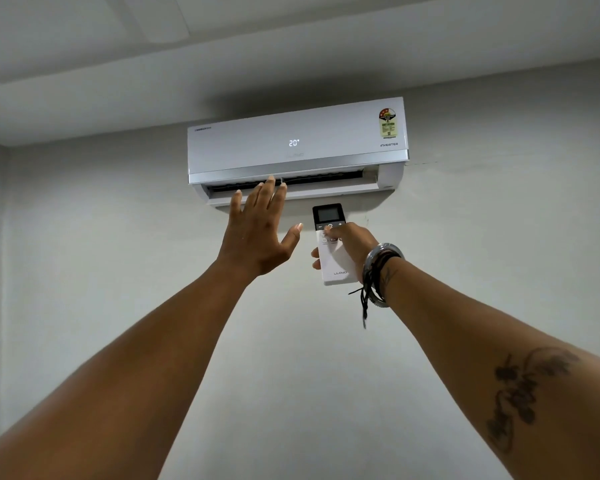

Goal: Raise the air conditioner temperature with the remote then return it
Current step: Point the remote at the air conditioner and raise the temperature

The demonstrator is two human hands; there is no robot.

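**Q:** Which step is in hand?

**A:** The temperature-raising step is judged to be in hand. The slim white plastic remote with a dark screen (336,266) is held just below the white wall-mounted air conditioner (291,133) and pointed up at it. A reading of 20° (294,143) is shown on the front panel of the unit.

**Q:** How is the remote gripped?

**A:** It is clasped by the right hand (352,244), with fingers wrapped behind the body and the thumb (329,232) laid on the keys under the screen. The exact key cannot be told. The left hand (257,233) is held flat, fingers straight and spread, with nothing held, before the unit's outlet slot (319,178). Contact with the slot cannot be confirmed.

**Q:** What is called for next?

**A:** The plus key (340,224) is to be pressed until a higher figure is displayed on the unit. The remote is then to be returned. No resting place for it is shown.
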